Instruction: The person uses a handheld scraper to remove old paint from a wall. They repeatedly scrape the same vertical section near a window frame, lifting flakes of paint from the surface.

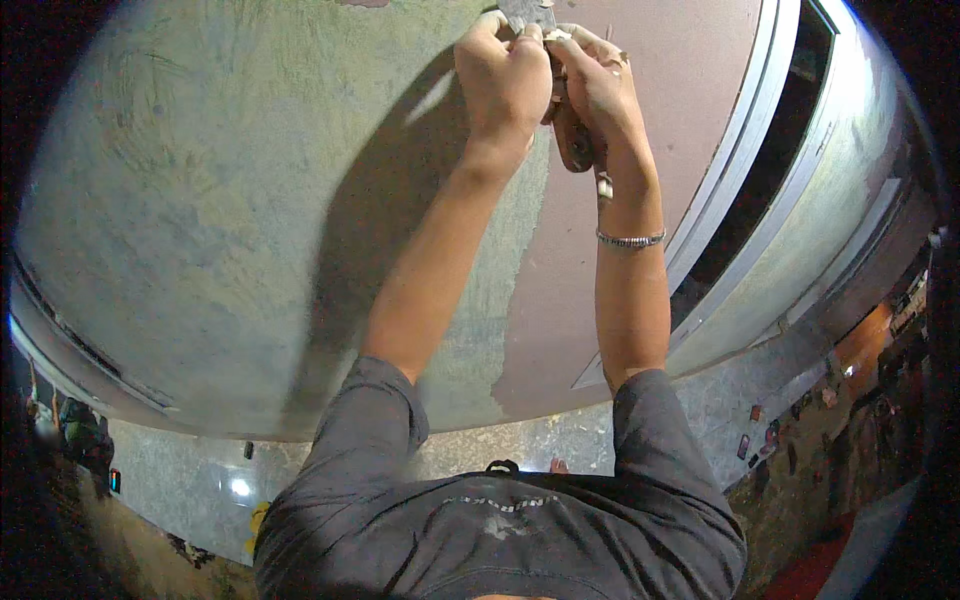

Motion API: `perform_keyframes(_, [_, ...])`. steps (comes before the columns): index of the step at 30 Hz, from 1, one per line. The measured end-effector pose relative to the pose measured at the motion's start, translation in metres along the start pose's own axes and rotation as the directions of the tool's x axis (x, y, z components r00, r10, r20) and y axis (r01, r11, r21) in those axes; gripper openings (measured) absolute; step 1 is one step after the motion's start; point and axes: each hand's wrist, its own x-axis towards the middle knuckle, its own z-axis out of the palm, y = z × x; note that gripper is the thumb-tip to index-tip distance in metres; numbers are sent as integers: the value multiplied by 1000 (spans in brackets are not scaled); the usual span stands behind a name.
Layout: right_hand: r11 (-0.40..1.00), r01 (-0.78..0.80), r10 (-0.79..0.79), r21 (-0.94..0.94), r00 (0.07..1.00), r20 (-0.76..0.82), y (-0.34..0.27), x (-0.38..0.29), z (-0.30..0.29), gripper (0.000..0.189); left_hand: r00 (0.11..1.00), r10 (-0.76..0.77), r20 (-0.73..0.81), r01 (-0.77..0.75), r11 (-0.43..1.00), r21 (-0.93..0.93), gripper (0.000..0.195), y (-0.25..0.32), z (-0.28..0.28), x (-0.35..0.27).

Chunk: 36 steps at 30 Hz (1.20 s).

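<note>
Both hands are raised at the top of the view, close together against a wall. My right hand (pixel 604 86) grips a scraper, whose brown handle (pixel 576 142) sticks out below the palm. Its flat grey metal blade (pixel 531 13) points upward and is partly cut off by the frame's edge. My left hand (pixel 504 79) pinches the blade from the left side, thumb on its face. Pale flakes cling to my right fingers, and one flake (pixel 604 185) sits on the forearm. Behind the hands, rough greenish-grey wall surface (pixel 225 187) meets a smoother mauve coating (pixel 555 300) along a ragged edge.
A white frame (pixel 720 165) with a dark opening stands to the right. Below the wall runs a tiled floor (pixel 517 450) scattered with pale flakes. Yellow objects (pixel 259 521) lie at lower left, small dark items (pixel 742 447) at lower right.
</note>
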Motion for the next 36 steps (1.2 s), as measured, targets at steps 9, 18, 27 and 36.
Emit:
perform_keyframes(9, [400, -916, 915, 13, 399, -52, 151, -322, 5, 22, 383, -901, -202, 920, 353, 169, 18, -84, -135, -338])
perform_keyframes(18, [787, -600, 594, -144, 800, -88, 182, -351, -7, 20, 705, -709, 14, 699, 698, 154, 20, -113, -151, -358])
perform_keyframes(27, [807, -549, 586, 220, 792, -173, 163, -290, 22, 20, 837, -544, 65, 454, 755, 473, 25, -100, -128, -288])
perform_keyframes(36, [817, -554, 576, 159, 790, -211, 181, -303, 24, 18, 865, -502, 26, 408, 732, 546, 27, -110, -132, -302])
